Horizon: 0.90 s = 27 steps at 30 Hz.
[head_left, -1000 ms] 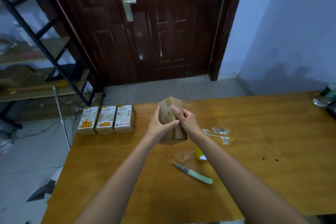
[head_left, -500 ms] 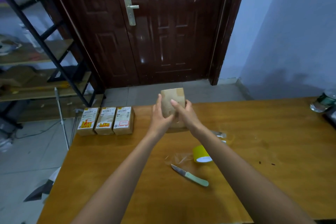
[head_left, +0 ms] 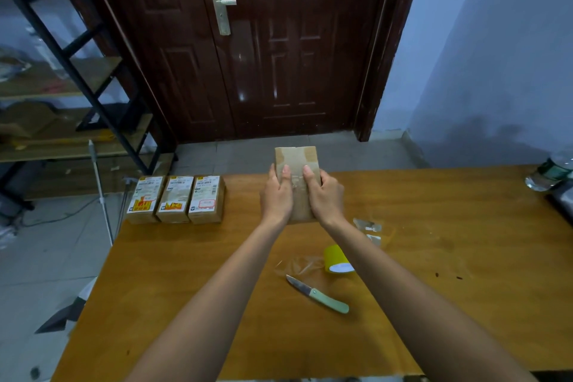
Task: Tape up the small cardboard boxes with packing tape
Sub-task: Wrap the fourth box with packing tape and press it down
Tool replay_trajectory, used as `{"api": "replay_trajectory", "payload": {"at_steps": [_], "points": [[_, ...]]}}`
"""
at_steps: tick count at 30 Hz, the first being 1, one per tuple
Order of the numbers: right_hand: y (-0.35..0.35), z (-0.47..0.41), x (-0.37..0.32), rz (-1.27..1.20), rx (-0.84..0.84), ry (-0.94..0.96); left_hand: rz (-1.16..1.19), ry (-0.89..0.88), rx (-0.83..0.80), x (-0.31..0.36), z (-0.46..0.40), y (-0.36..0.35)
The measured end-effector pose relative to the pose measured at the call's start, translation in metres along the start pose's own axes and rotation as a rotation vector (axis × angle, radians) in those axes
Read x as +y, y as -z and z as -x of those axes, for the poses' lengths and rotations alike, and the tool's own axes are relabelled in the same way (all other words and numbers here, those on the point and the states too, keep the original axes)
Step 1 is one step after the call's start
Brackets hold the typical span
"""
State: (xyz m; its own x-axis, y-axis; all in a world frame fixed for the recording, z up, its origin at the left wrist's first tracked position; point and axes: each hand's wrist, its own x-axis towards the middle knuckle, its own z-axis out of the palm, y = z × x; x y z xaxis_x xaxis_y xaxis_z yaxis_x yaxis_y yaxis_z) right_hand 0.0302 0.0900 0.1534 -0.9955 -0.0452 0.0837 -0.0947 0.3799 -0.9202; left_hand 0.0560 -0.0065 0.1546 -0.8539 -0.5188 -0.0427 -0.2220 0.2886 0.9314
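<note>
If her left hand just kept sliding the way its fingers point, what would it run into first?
Nothing, it seems: the left hand points up along the box it grips, toward the table's far edge. Beyond lies open floor, though depth is unclear.

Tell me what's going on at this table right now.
A person is holding a small cardboard box up over the wooden table, with the left hand and right hand gripping its sides and both thumbs pressed on the clear tape down its face. Three labelled boxes sit in a row at the table's far left corner. A yellow tape roll, a knife and some tape scraps lie on the table near the right arm.
</note>
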Motion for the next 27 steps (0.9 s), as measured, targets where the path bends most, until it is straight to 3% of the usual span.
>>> {"api": "replay_trajectory", "payload": {"at_steps": [7,16,22,27], "points": [[0.002,-0.004,-0.001,-0.004,-0.055,-0.102,0.081,0.106,-0.009,-0.002,-0.004,0.0],[0.006,-0.006,0.004,0.187,-0.178,-0.069,0.037,0.082,0.003,-0.015,0.001,-0.006],[0.003,0.001,0.015,0.251,-0.082,0.06,-0.023,0.017,0.018,-0.02,0.007,-0.008],[0.002,0.001,0.017,0.266,-0.043,0.047,-0.041,-0.003,-0.016,-0.02,0.003,-0.009]]}}
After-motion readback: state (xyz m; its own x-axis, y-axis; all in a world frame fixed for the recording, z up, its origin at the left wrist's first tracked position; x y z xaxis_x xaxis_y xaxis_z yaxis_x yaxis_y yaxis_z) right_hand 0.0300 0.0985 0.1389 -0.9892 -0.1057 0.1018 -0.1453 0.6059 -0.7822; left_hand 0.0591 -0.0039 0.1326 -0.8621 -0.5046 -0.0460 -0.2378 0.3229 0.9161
